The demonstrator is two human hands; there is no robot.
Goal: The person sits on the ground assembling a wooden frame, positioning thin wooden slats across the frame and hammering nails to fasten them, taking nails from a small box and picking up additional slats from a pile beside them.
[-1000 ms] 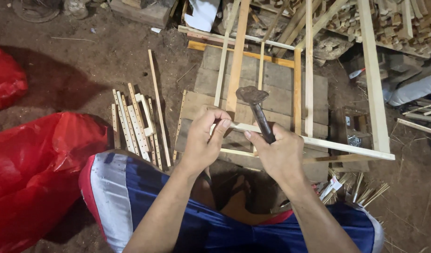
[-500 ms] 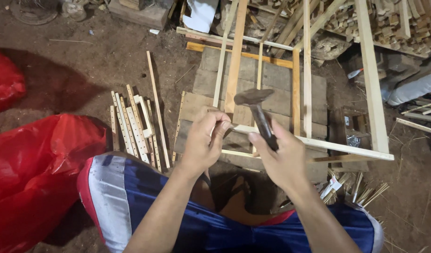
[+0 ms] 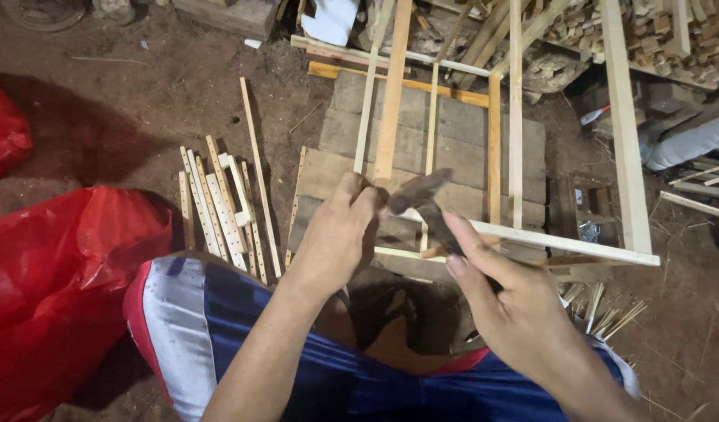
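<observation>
**Hammer held at the corner of a slat frame**

The person's right hand (image 3: 515, 301) grips a hammer (image 3: 423, 202) by its handle, fingers wrapped around the shaft with the thumb stretched along it. The dark hammer head is blurred and sits just above the near rail of a wooden frame (image 3: 566, 246). The left hand (image 3: 340, 234) is beside the hammer head, its fingertips pinched together at the point where the frame's rails meet; whatever they pinch is too small and blurred to tell, though it may be a nail.

The frame is built of pale slats and rests on a flat wooden board (image 3: 453, 137) lying on the dirt ground. Its near corner lies between the two hands, and its long rail runs off to the right.

A bundle of thin slats (image 3: 219, 207) lies on the ground to the left of the board, well apart from the hands. A red plastic bag (image 3: 55, 273) fills the lower left. The person's knee, in blue, white and red shorts (image 3: 195, 328), rises between the bag and the left arm. A stack of wood scraps (image 3: 664, 35) sits at the top right.
</observation>
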